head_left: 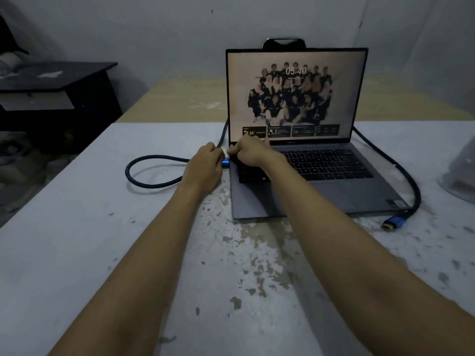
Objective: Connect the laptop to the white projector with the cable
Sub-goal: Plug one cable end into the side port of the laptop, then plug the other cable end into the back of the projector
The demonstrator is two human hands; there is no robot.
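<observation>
An open grey laptop [334, 191] stands on the white table [77, 227], its screen lit. A dark braided cable [144, 160] loops at the left, runs behind the screen and comes down the right side. My left hand [205, 165] grips its blue plug [225, 163] against the laptop's left edge. My right hand [250, 152] rests on the laptop's rear left corner, fingers bent, pressing on the base. The cable's other blue plug [394, 222] lies loose on the table at the laptop's front right. A pale object [460, 173] at the right edge may be the projector; I cannot tell.
A dark cabinet with a flat top [56, 80] stands at the left beyond the table. A tan surface [180, 101] lies behind the table. A black clip-like item [284, 44] sits on top of the laptop screen. The table's paint is chipped in the middle.
</observation>
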